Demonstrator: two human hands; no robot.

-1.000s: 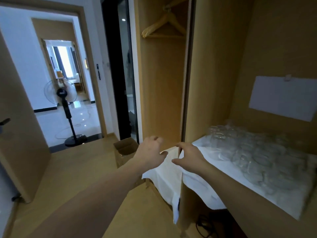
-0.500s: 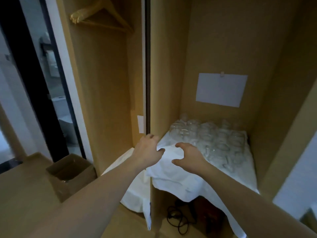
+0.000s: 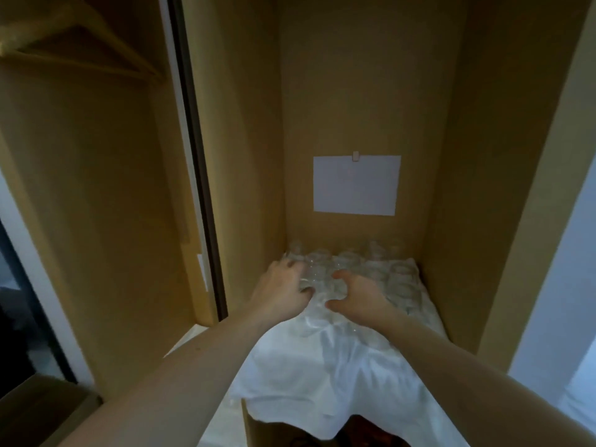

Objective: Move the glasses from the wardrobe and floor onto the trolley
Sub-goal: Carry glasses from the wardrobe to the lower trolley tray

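Inside the wardrobe (image 3: 354,91), both hands reach over a white cloth (image 3: 322,366): the left hand (image 3: 283,291) and right hand (image 3: 358,295) curl their fingers around clear glasses (image 3: 380,272) clustered on the cloth, below a blank white sheet (image 3: 356,185) carrying no legible writing.

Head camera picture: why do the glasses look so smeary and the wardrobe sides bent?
Head view: dim wardrobe light and motion blur smear the clear glasses on the white cloth; both the left hand and right hand look soft; the wide-angle lens bows the wardrobe walls.
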